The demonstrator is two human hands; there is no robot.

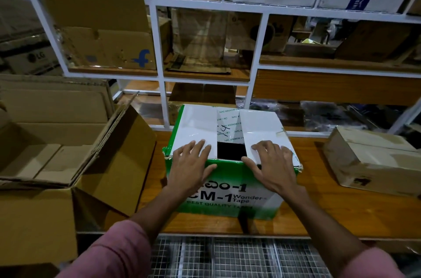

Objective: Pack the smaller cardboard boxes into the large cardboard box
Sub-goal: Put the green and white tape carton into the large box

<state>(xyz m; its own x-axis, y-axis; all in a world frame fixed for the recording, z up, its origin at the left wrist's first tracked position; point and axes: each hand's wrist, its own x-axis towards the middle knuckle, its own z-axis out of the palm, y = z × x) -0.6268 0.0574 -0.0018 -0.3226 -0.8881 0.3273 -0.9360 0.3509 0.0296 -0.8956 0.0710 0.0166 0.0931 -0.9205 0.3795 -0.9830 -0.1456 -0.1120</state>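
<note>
On the tabletop [319, 198], the green box [227, 200] is pressed by both flat, open hands: left [191, 163], right [271, 163]. Its untaped flaps may spring open once released.

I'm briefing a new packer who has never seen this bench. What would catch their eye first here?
Centre stage is the green and white tape-brand cardboard box on the wooden bench, with the left hand and right hand resting flat on its top flaps either side of a dark gap. To its left gapes the large open brown cardboard box.
</note>
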